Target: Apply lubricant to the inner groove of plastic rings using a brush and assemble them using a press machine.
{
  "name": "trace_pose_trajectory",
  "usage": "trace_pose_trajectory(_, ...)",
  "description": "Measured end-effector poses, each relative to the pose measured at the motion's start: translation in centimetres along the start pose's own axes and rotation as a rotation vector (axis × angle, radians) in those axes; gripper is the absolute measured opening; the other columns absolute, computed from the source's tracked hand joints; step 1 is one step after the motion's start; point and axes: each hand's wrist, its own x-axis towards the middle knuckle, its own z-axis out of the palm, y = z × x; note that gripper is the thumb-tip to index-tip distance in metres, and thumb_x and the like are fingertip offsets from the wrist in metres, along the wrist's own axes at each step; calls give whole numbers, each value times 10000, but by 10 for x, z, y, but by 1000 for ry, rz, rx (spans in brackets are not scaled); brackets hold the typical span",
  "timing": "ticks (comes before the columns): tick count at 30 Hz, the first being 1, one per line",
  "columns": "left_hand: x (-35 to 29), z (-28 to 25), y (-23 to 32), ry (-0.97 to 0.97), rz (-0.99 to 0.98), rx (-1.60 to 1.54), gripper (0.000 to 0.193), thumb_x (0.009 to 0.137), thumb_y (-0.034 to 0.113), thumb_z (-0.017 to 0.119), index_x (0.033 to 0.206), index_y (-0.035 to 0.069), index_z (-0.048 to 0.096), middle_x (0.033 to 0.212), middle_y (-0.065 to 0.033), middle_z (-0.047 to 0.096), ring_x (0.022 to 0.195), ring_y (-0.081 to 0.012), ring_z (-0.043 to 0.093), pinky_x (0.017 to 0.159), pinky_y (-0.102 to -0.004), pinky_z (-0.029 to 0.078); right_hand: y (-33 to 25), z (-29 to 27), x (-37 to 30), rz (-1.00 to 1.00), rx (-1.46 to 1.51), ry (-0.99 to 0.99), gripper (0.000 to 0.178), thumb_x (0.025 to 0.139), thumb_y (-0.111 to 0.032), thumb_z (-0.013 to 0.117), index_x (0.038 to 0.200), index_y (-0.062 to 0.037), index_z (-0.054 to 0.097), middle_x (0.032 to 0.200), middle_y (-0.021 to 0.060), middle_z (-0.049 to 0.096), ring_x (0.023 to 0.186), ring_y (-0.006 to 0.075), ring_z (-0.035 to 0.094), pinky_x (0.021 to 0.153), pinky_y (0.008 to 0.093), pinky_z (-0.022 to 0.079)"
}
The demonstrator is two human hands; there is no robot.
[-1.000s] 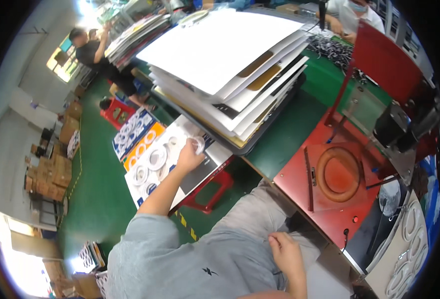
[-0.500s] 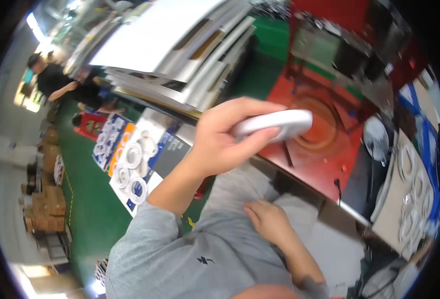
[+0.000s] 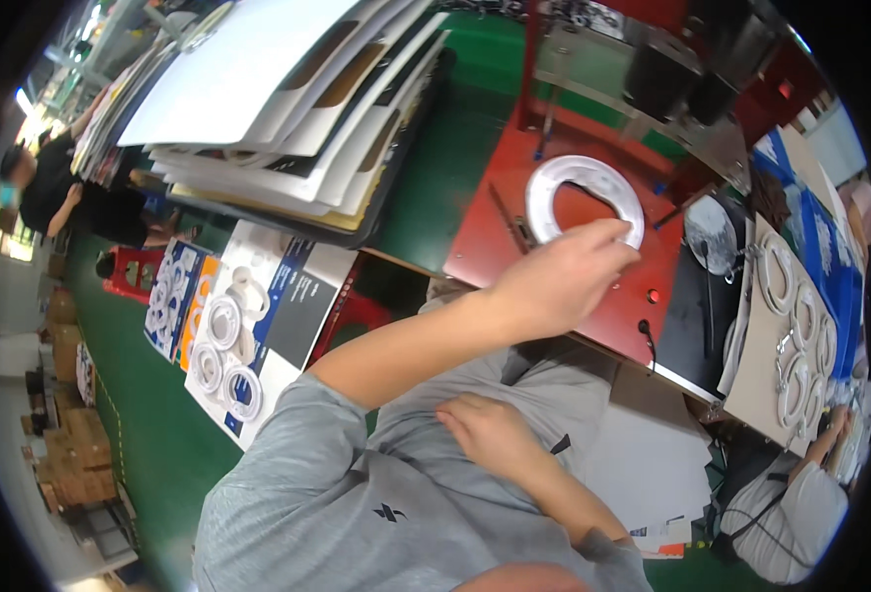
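A white plastic ring (image 3: 546, 202) with a wide round hole is over the red base plate (image 3: 495, 212) of a machine in front of me. My left hand (image 3: 569, 281) reaches across to it, its fingers pinched together at the ring's near right rim. Part of that rim is hidden behind the fingers. Whether the ring lies fully flat on the plate I cannot tell. My right hand (image 3: 495, 431) rests on my lap with its fingers curled loosely; nothing shows in it.
A tall stack of white sheets (image 3: 228, 79) stands at the left. Beside it, a printed board (image 3: 302, 286) carries several white rings. On the right, a brown cardboard sheet (image 3: 751, 365) holds more rings. Machine parts (image 3: 662, 74) overhang the plate. Other people are at both sides.
My left hand has carried the white ring forward and right, from in front of the machine to over the red plate. The ring has turned from edge-on to face up. My view has shifted.
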Motion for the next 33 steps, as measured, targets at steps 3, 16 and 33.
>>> trace_pose_trajectory(3, 1, 8, 0, 28, 12, 54, 310, 882, 8, 685, 1186, -42, 645, 1314, -272, 574, 1192, -433, 607, 1018, -444, 514, 1, 8, 11, -48, -29, -73, 143, 974, -184, 666, 991, -53, 721, 930, 136, 722, 821, 350, 700, 725, 438, 568)
trace_pose_trajectory(16, 15, -299, 35, 539, 122, 697, 211, 943, 66, 705, 1145, 4, 708, 1036, -96, 755, 911, -161, 711, 829, -301, 567, 1, 5, 29, -92, -10, -162, 155, 986, -215, 639, 1004, -73, 697, 929, 140, 701, 821, 383, 688, 723, 475, 563)
trace_pose_trajectory(33, 14, -495, -199, 206, -1022, 1062, 715, 989, 656, 392, 1495, 175, 546, 1442, -219, 598, 1362, -415, 541, 1172, -487, 362, -27, -24, 38, 13, 121, 96, 123, 948, -112, 684, 1033, -45, 742, 971, 131, 744, 826, 323, 722, 732, 396, 576)
